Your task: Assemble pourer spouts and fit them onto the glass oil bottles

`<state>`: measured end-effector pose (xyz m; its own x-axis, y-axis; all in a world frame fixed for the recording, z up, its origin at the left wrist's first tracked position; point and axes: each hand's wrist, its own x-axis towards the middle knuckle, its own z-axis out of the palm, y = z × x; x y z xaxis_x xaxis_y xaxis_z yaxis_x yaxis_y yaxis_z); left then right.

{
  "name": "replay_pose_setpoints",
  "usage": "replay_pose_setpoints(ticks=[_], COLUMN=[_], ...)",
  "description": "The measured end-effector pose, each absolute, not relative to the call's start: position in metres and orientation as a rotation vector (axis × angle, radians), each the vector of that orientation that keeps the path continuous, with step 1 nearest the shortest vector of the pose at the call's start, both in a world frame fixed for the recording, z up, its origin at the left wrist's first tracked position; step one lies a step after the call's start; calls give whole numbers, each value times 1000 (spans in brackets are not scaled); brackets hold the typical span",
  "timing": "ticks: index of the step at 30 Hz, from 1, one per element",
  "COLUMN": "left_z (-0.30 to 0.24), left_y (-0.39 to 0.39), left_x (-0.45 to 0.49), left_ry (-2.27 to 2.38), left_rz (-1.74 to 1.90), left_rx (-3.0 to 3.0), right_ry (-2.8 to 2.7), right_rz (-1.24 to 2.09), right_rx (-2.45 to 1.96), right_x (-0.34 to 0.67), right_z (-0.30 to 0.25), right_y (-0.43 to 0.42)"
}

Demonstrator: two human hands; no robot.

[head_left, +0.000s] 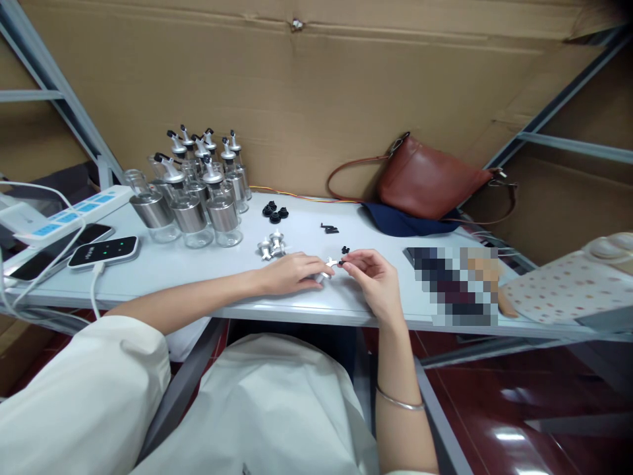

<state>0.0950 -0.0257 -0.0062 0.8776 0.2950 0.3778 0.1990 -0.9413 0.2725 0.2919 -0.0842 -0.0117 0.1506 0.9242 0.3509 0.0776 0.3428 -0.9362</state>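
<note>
On the table (163,264), capped bottles (202,191) stand done beside one uncapped bottle (148,204). The left hand (291,274) keeps its grip clenched on a silver spout (329,264) near the front edge. The right hand (373,277) pinches a small black plug (342,264) at its tip. Spare spouts (271,246) lie loose.

Back wall is brown cardboard sheeting (316,79) with a horizontal seam near the top and a small tear (297,25) in that seam. More cardboard runs off both sides.

Grey metal frame stands in front of it:
- left diagonal strut (59,99) with a crossbar (24,95)
- right diagonal strut (558,99) with a crossbar (578,146)

Table (198,270) has a pale grey-white top, back edge against the cardboard. Grey metal leg (185,382) slants underneath, and a rail (475,353) runs under the right end.

Floor (494,396) is dark red and glossy, with bright light reflections (509,435) at lower right. Light on the tabletop is soft and even, shadows faint.
</note>
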Motion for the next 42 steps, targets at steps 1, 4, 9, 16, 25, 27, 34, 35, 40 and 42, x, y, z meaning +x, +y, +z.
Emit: replay_pose_setpoints(ticks=[1, 4, 9, 16, 25, 27, 34, 35, 40, 42], left_z=[-6, -7, -7, -9, -8, -7, -5, -5, -6, -7], left_y=[-26, -25, -25, -24, -25, -25, -27, -27, -28, -27], left_x=[95, 95, 95, 95, 95, 95, 94, 94, 94, 93], left_ry=[371, 344, 312, 312, 256, 249, 270, 274, 255, 245], left_rz=[620, 620, 624, 597, 563, 568, 540, 538, 559, 564], left_rx=[2823, 2820, 2804, 2817, 2853, 2855, 2843, 2847, 2875, 2881], right_ry=[-1268, -1274, -1281, -1303, -1293, -1288, -1339, -1355, -1406, -1427], right_rz=[793, 773, 790, 785, 802, 823, 801, 805, 841, 831], right_rx=[-1059, -1073, -1072, -1061, -1105, -1112, -1138, -1133, -1102, -1113], right_x=[292, 292, 291, 292, 295, 295, 295, 296, 297, 297], right_z=[-12, -12, -13, -13, -13, -13, -9, -9, -8, -8], right_y=[-84, -83, -83, -84, -85, -86, -89, -89, -90, -90])
